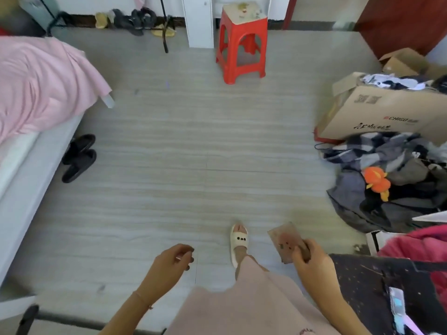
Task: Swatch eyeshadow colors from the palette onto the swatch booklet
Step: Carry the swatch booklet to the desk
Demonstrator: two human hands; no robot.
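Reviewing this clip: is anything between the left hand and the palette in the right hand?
Nothing visible blocks it. The right hand grips the palette by its lower edge; the left hand hovers apart, fingers loosely curled. Between them lie only bare floor and the person's slippered foot, lower down. No swatch booklet can be identified.

Open floor [183, 141] between bed [36, 97], boxes [377, 114]

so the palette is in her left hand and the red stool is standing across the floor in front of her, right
Not quite. In the head view the palette is held in the right hand, not the left; the left hand is loosely curled and seems to hold nothing. The red stool does stand across the floor ahead.
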